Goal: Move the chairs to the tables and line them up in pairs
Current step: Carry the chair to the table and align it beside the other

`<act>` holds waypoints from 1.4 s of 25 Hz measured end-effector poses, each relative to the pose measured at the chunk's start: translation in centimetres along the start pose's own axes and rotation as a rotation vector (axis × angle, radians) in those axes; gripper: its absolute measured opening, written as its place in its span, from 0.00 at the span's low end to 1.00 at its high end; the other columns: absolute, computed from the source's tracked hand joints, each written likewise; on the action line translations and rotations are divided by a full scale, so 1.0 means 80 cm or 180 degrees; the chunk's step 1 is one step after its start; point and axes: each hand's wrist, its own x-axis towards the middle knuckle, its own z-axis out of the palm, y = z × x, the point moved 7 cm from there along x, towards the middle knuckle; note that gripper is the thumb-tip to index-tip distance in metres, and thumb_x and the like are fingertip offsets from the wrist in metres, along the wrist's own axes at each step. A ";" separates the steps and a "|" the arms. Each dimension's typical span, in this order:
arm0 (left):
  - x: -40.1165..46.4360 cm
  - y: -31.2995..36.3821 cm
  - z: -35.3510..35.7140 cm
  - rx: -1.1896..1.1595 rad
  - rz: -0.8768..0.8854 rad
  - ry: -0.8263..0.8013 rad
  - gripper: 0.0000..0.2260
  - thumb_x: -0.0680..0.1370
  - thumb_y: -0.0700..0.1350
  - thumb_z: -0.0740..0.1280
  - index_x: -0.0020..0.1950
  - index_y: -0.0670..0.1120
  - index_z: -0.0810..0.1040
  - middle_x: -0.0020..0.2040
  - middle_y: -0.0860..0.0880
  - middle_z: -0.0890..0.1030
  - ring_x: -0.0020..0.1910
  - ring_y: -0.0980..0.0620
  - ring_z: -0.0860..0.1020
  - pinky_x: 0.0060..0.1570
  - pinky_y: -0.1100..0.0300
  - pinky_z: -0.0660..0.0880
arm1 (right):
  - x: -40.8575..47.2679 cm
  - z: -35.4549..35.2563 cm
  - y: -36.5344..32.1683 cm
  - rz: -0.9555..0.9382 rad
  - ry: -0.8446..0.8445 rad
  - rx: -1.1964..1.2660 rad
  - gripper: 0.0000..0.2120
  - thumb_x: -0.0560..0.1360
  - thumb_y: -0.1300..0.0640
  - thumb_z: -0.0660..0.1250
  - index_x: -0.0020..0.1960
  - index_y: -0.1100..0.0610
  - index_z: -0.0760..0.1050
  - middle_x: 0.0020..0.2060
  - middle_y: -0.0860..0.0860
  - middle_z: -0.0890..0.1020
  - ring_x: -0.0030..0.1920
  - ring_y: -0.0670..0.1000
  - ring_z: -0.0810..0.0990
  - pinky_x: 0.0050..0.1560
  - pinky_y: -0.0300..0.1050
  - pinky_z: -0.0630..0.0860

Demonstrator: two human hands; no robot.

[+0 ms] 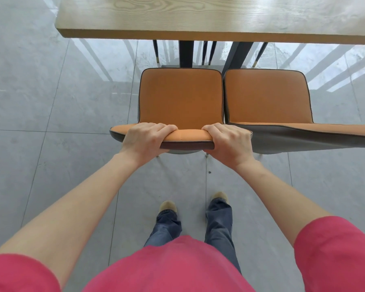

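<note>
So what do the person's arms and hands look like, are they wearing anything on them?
Both arms wear short pinkish-red sleeves, and the forearms below them are bare. The left hand and right hand have no gloves, and no rings, watch or bracelets show. The fingernails look short and plain.

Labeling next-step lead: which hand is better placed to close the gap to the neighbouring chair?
Probably left. Both hands grip the left chair backrest; the left hand sits on the far side from the right chair, so it can push toward it. The right hand is crowded against it.

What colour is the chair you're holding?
The chair is orange with dark grey edging and back, clearest in the head view.
</note>
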 end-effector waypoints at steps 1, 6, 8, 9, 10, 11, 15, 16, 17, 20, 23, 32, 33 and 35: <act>0.000 -0.001 0.000 0.0011 -0.0088 -0.0056 0.19 0.57 0.45 0.81 0.46 0.46 0.83 0.35 0.50 0.85 0.30 0.47 0.83 0.26 0.63 0.75 | 0.000 0.001 0.000 0.0008 -0.0052 0.0022 0.15 0.54 0.56 0.79 0.40 0.55 0.82 0.30 0.48 0.84 0.28 0.51 0.82 0.25 0.37 0.72; -0.001 -0.003 0.001 -0.0206 -0.0938 -0.0655 0.21 0.65 0.42 0.77 0.56 0.44 0.79 0.51 0.45 0.84 0.50 0.43 0.82 0.50 0.50 0.76 | 0.002 0.003 0.001 -0.0033 -0.0378 0.0309 0.17 0.55 0.54 0.79 0.41 0.56 0.81 0.30 0.50 0.83 0.28 0.52 0.82 0.26 0.37 0.73; -0.003 -0.004 0.001 -0.0253 -0.1355 -0.0870 0.21 0.72 0.45 0.71 0.64 0.48 0.74 0.61 0.48 0.79 0.62 0.45 0.76 0.62 0.50 0.68 | 0.002 0.000 0.005 -0.0176 -0.0610 0.0435 0.18 0.58 0.49 0.76 0.45 0.57 0.81 0.33 0.51 0.84 0.31 0.53 0.83 0.28 0.39 0.75; -0.002 -0.003 0.001 -0.0192 -0.1474 -0.1102 0.21 0.73 0.48 0.69 0.66 0.50 0.72 0.65 0.49 0.77 0.65 0.46 0.73 0.65 0.51 0.65 | 0.000 0.000 0.015 -0.0207 -0.0807 0.0487 0.21 0.62 0.47 0.73 0.50 0.57 0.81 0.38 0.52 0.85 0.36 0.54 0.84 0.32 0.42 0.77; 0.001 0.002 0.002 -0.0116 -0.1537 -0.1342 0.23 0.74 0.51 0.68 0.68 0.51 0.69 0.67 0.50 0.75 0.67 0.47 0.71 0.67 0.52 0.62 | -0.005 -0.001 0.031 -0.0189 -0.1049 0.0490 0.24 0.66 0.45 0.71 0.56 0.58 0.79 0.45 0.53 0.85 0.44 0.55 0.84 0.41 0.46 0.79; 0.005 0.009 0.003 -0.0050 -0.1543 -0.1562 0.25 0.74 0.54 0.67 0.69 0.51 0.67 0.69 0.50 0.73 0.68 0.47 0.69 0.68 0.51 0.61 | -0.014 -0.001 0.052 -0.0137 -0.1361 0.0413 0.27 0.69 0.43 0.69 0.63 0.57 0.75 0.54 0.54 0.83 0.53 0.55 0.82 0.51 0.49 0.77; 0.040 0.064 0.011 -0.0273 -0.1362 -0.1675 0.29 0.74 0.57 0.66 0.72 0.50 0.63 0.70 0.50 0.71 0.69 0.48 0.68 0.69 0.51 0.62 | -0.055 -0.032 0.159 0.0237 -0.1940 -0.0169 0.33 0.74 0.40 0.64 0.72 0.55 0.63 0.69 0.51 0.72 0.69 0.53 0.70 0.69 0.49 0.62; 0.051 0.079 0.014 -0.0285 -0.1287 -0.1638 0.28 0.75 0.57 0.65 0.72 0.50 0.64 0.69 0.50 0.71 0.68 0.47 0.69 0.68 0.51 0.63 | -0.063 -0.042 0.180 0.0313 -0.1963 -0.0281 0.32 0.74 0.40 0.64 0.73 0.55 0.62 0.70 0.51 0.71 0.69 0.52 0.69 0.70 0.48 0.61; 0.062 0.094 0.017 -0.0255 -0.1198 -0.1603 0.27 0.75 0.57 0.65 0.72 0.50 0.64 0.69 0.50 0.72 0.67 0.47 0.70 0.67 0.50 0.65 | -0.070 -0.052 0.198 0.0372 -0.1972 -0.0390 0.32 0.74 0.41 0.64 0.73 0.54 0.62 0.70 0.51 0.71 0.69 0.52 0.69 0.69 0.48 0.62; 0.089 0.132 0.030 -0.0081 -0.1001 -0.1564 0.25 0.76 0.55 0.63 0.71 0.49 0.65 0.68 0.49 0.73 0.65 0.46 0.72 0.63 0.50 0.68 | -0.089 -0.068 0.233 0.0570 -0.2097 -0.0610 0.31 0.74 0.42 0.64 0.73 0.53 0.61 0.66 0.51 0.74 0.66 0.53 0.72 0.63 0.47 0.68; 0.109 0.153 0.040 0.0118 -0.0949 -0.1467 0.21 0.78 0.54 0.61 0.69 0.49 0.67 0.65 0.48 0.76 0.62 0.45 0.75 0.59 0.50 0.70 | -0.096 -0.068 0.240 0.0721 -0.2121 -0.0612 0.29 0.75 0.45 0.64 0.72 0.52 0.61 0.62 0.51 0.76 0.61 0.55 0.75 0.56 0.48 0.72; 0.118 0.167 0.040 0.0081 -0.0880 -0.1367 0.20 0.80 0.53 0.59 0.72 0.53 0.64 0.65 0.50 0.77 0.61 0.46 0.76 0.57 0.52 0.72 | -0.090 -0.065 0.238 0.0925 -0.1915 -0.0622 0.16 0.78 0.54 0.61 0.66 0.47 0.70 0.56 0.51 0.80 0.56 0.56 0.78 0.52 0.48 0.73; 0.118 0.168 0.039 0.0069 -0.0877 -0.1362 0.20 0.80 0.53 0.58 0.72 0.53 0.64 0.65 0.49 0.77 0.61 0.46 0.77 0.57 0.52 0.72 | -0.089 -0.064 0.237 0.0947 -0.1940 -0.0645 0.16 0.78 0.56 0.60 0.65 0.47 0.71 0.56 0.51 0.81 0.56 0.56 0.78 0.51 0.48 0.72; 0.119 0.168 0.038 0.0071 -0.0867 -0.1401 0.19 0.81 0.52 0.58 0.72 0.53 0.64 0.64 0.49 0.78 0.59 0.46 0.77 0.56 0.53 0.73 | -0.089 -0.062 0.236 0.0978 -0.2052 -0.0658 0.16 0.77 0.59 0.59 0.63 0.48 0.72 0.55 0.51 0.81 0.56 0.56 0.78 0.51 0.48 0.72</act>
